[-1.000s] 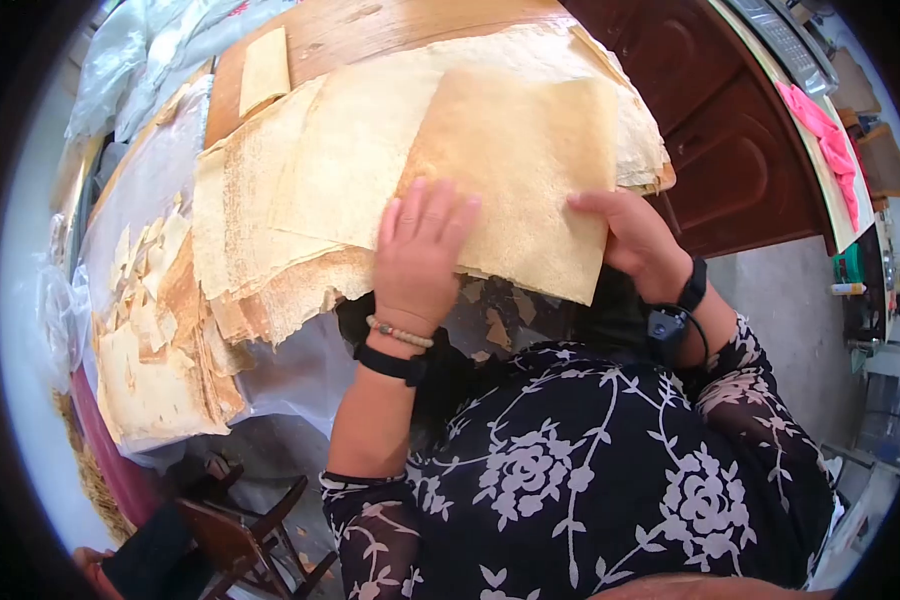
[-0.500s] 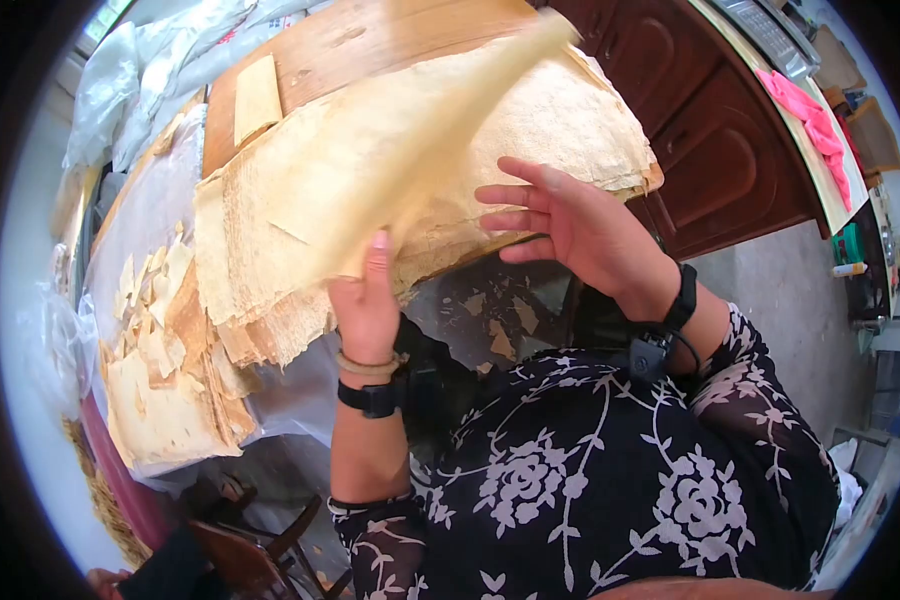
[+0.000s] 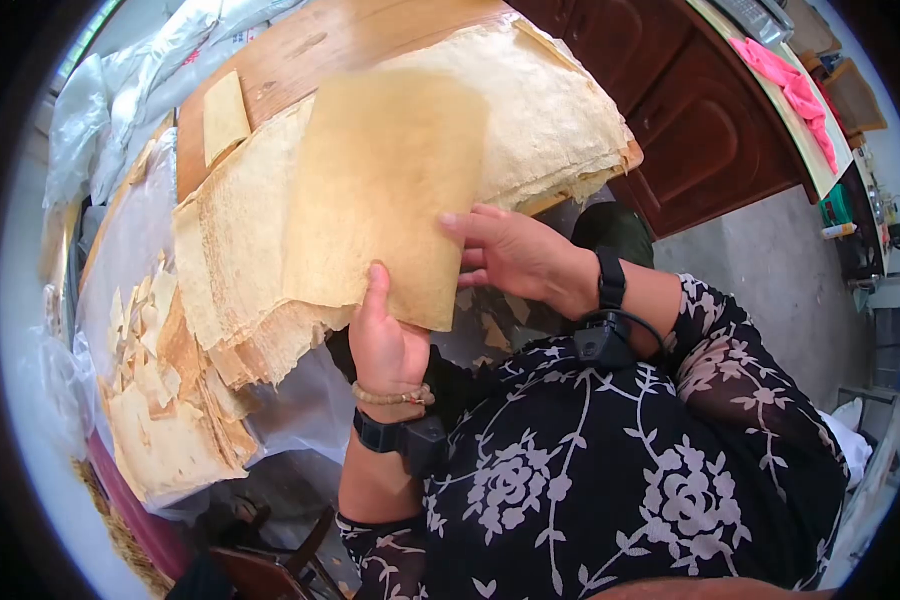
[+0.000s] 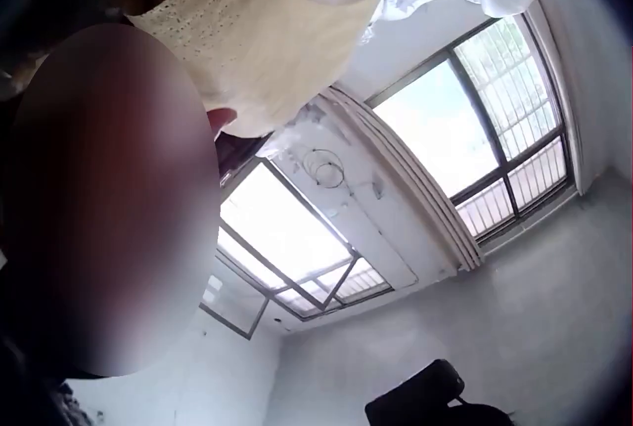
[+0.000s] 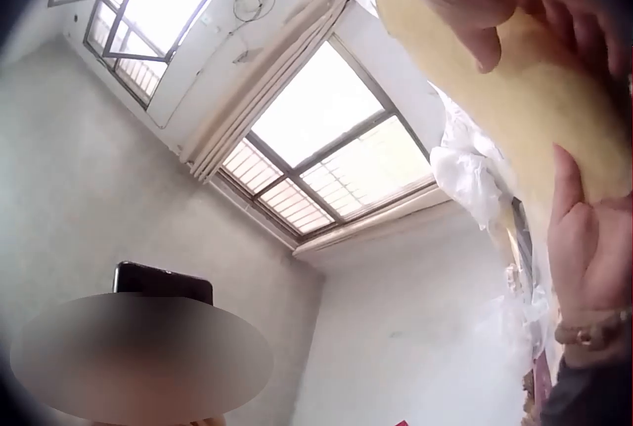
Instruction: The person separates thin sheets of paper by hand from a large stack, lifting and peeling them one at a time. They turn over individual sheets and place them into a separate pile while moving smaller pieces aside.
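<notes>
The thin tan sheet [image 3: 385,190] is being held raised over the near edge of the table [image 3: 360,35], in front of the pale stack [image 3: 555,105] that is being carried there. For this handling to be going well, as a judgement, the sheet is best being supported from two sides, with light, flat pressure being spread along its margins so that no crease is being pressed in. Its lower edge is best being kept clear of the ragged layers at the table's near edge, since so thin a piece could be snagged or torn. The lower edge is being gripped by the left hand [image 3: 388,350], its thumb being laid over the face and its fingers being hidden behind. By the right hand [image 3: 530,255], half open with its fingers partly spread, the right edge is being lightly pinched, it seems, the thumb being rested on the face; how firmly the fingers behind are being pressed cannot be told. Torn scraps [image 3: 155,345] are being borne towards the table's left corner.
</notes>
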`<act>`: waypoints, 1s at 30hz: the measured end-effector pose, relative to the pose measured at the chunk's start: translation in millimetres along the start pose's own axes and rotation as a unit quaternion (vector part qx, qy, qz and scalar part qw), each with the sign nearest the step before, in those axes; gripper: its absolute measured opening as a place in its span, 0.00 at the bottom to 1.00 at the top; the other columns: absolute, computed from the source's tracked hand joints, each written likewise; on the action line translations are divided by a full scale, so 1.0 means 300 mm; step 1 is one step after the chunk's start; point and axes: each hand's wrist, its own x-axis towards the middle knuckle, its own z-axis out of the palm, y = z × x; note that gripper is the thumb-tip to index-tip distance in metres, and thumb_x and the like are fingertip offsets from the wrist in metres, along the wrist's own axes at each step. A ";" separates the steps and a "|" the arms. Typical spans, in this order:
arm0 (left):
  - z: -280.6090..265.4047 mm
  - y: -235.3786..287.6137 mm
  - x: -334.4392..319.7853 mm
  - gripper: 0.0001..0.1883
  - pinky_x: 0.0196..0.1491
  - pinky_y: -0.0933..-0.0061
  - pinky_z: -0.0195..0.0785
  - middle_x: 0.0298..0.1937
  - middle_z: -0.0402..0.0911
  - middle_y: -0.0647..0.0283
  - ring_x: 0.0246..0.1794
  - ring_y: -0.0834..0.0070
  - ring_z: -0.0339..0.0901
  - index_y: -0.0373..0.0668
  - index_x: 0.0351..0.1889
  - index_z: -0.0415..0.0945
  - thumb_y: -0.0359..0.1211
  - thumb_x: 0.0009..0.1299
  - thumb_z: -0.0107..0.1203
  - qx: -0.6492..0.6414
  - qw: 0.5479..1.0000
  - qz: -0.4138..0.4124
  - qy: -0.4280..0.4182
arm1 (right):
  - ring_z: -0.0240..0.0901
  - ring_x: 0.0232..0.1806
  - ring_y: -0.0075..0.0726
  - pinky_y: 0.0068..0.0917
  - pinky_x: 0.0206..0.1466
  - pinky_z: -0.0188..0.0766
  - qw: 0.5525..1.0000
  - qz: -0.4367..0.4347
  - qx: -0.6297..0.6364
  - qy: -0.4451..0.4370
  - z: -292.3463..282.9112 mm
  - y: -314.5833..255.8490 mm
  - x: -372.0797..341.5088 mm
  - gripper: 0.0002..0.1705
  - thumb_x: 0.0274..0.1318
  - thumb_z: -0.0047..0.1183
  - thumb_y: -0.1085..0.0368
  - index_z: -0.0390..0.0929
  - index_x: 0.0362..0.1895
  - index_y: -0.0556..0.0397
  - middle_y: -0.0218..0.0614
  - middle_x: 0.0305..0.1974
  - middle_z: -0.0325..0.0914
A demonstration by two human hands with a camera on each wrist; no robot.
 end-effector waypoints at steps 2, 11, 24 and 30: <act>0.014 -0.017 -0.006 0.27 0.70 0.54 0.66 0.72 0.71 0.54 0.70 0.59 0.71 0.37 0.75 0.60 0.42 0.84 0.46 0.007 1.000 0.008 0.020 | 0.77 0.54 0.30 0.34 0.57 0.75 1.000 -0.018 0.003 0.010 0.005 0.005 0.002 0.28 0.68 0.60 0.50 0.71 0.65 0.48 0.31 0.57 0.78; 0.046 -0.008 -0.011 0.25 0.64 0.55 0.73 0.68 0.74 0.53 0.65 0.60 0.76 0.33 0.71 0.64 0.38 0.82 0.49 0.053 0.997 0.021 0.044 | 0.80 0.50 0.28 0.30 0.50 0.77 0.997 -0.057 -0.043 0.018 0.014 0.002 -0.003 0.27 0.68 0.58 0.53 0.71 0.65 0.49 0.31 0.55 0.80; 0.083 -0.035 -0.016 0.25 0.60 0.58 0.76 0.64 0.78 0.53 0.60 0.61 0.80 0.35 0.70 0.65 0.39 0.81 0.51 0.099 0.992 0.022 0.071 | 0.80 0.49 0.29 0.28 0.50 0.77 0.983 -0.175 -0.022 0.057 0.020 0.029 0.013 0.19 0.67 0.57 0.65 0.78 0.58 0.60 0.38 0.51 0.83; 0.095 0.024 -0.058 0.22 0.49 0.62 0.78 0.48 0.86 0.55 0.44 0.67 0.85 0.37 0.63 0.72 0.42 0.80 0.54 0.245 0.969 0.025 0.021 | 0.80 0.47 0.23 0.27 0.47 0.77 0.877 -0.369 -0.284 0.122 0.055 -0.228 -0.034 0.14 0.67 0.52 0.70 0.81 0.54 0.55 0.36 0.47 0.85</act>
